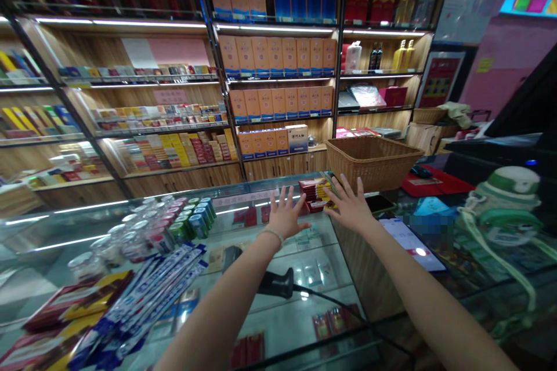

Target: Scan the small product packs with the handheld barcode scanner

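Both my arms reach forward over a glass display counter. My left hand has its fingers spread and holds nothing, hovering over or resting on the glass; I cannot tell which. My right hand is also spread, close beside a stack of small red and yellow packets at the counter's far side. Its fingertips may touch the packets. Under my left forearm lies a black handheld barcode scanner, partly hidden, with its cable running right.
Left on the counter are blue-white sachets, red-yellow packs and rows of small jars and cans. To the right are a wicker basket, a tablet and a green-white bottle. Stocked shelves stand behind.
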Demonstrator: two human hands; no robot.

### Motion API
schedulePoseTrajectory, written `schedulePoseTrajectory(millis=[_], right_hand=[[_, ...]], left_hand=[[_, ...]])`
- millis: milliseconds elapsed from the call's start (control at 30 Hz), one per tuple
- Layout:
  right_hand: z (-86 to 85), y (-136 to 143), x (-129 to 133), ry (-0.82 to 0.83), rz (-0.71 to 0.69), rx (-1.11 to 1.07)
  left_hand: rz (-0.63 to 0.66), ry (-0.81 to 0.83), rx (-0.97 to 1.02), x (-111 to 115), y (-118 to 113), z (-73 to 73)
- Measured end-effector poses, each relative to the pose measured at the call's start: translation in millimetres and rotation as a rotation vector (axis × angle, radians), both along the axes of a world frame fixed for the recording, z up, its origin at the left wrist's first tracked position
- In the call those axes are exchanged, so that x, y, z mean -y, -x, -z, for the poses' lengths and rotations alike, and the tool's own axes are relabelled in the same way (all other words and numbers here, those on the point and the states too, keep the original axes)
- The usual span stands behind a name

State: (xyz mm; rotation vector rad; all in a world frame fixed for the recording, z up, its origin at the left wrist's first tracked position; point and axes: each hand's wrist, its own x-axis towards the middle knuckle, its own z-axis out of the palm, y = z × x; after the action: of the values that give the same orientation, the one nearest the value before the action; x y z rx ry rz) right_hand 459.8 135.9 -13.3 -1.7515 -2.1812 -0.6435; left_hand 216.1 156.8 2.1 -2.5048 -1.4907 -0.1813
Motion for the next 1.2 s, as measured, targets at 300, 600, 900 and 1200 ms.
schedulePoseTrajectory(millis=[300,600,900,1200], right_hand=[[2.4,13.6,-0.7,-0.074,-0.097,0.021],[-32.0,49.0,4.2,-0.141,-0.168,0.026],[-64.8,120.1,26.3,-0.180,-0.178,-0.046],[-67.6,181.5,44.2,-0.195,-0.222,-0.106]], left_hand=[[-0.022,-0.049,0.017,19.5,32.0,-26.9],[-0.072,-0.149,0.059,36.2,70.7,-60.0],[-0.137,-0.271,0.095,63.0,125.5,-77.1],[-0.221,-0.318,0.108,94.2,175.0,-85.0]])
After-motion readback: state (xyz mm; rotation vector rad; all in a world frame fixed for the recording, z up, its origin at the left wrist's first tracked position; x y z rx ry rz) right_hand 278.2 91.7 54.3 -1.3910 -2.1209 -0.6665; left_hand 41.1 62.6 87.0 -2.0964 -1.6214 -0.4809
